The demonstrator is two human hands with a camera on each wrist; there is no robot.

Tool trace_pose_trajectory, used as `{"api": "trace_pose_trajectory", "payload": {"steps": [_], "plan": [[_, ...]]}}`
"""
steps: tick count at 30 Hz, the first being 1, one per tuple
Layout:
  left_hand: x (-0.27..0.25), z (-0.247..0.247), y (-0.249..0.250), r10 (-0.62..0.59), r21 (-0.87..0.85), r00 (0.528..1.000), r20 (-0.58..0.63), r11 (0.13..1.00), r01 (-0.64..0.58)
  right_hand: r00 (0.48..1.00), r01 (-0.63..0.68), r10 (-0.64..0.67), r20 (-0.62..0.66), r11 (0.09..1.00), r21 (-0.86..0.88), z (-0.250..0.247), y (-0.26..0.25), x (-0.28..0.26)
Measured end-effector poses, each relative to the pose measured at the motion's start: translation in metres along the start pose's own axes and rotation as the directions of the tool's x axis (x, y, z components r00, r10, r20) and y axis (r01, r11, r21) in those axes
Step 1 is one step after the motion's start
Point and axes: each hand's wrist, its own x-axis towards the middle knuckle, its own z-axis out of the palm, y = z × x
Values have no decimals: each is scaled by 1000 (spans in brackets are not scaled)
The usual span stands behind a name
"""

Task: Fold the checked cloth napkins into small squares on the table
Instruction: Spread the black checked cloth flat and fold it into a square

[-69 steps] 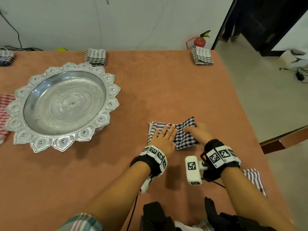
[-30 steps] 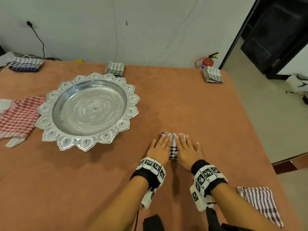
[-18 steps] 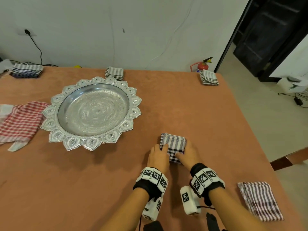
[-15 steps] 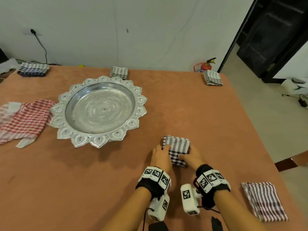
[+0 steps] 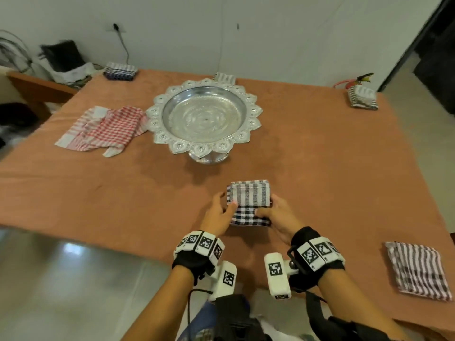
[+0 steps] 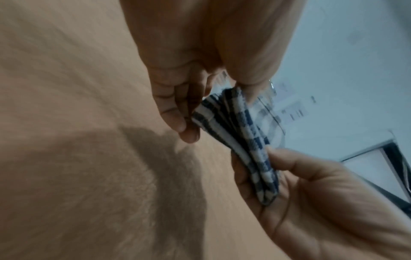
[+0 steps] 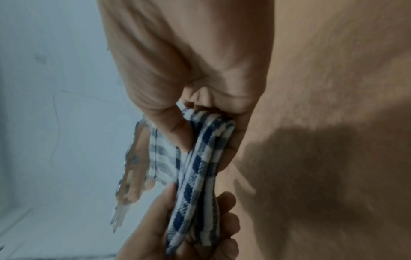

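A blue-black checked napkin [image 5: 248,203], folded into a thick small square, sits between both hands over the near middle of the orange table [image 5: 320,168]. My left hand [image 5: 221,212] pinches its left side, thumb on top and fingers underneath. My right hand [image 5: 275,215] pinches its right side the same way. In the left wrist view the napkin [image 6: 240,133] hangs clear of the tabletop between the left hand [image 6: 220,112] and the right hand [image 6: 311,193]. In the right wrist view its layered edge [image 7: 195,193] runs from my right hand [image 7: 205,146] down to the left hand [image 7: 177,228].
A silver footed tray [image 5: 253,112] stands beyond the napkin. A loose red checked cloth [image 5: 105,129] lies left of it. A folded striped napkin [image 5: 418,269] lies near right. Folded napkins sit along the far edge [image 5: 120,71], [image 5: 225,77], [image 5: 363,97]. The table's near edge [image 5: 98,242] is close.
The napkin went from a wide rectangle to a small square. Both hands pressed it flat, then moved to its sides, pinched it and raised it off the table.
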Motion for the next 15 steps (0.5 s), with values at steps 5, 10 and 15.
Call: {"api": "trace_pose_trajectory", "payload": {"steps": [5,10,15], "plan": [[-40,-35,-39,-69,41,991,-118,996,74,999,24,-20,37,995,-94,53,38,-14],[-58,-44,-59,-45,299,990,-131,951,83,995,96,-97,15,917,-387,79,72,-32],[-63,-40,-65,113,621,980,-165,784,14,954,161,-295,-45,636,-755,86,75,-48]]}}
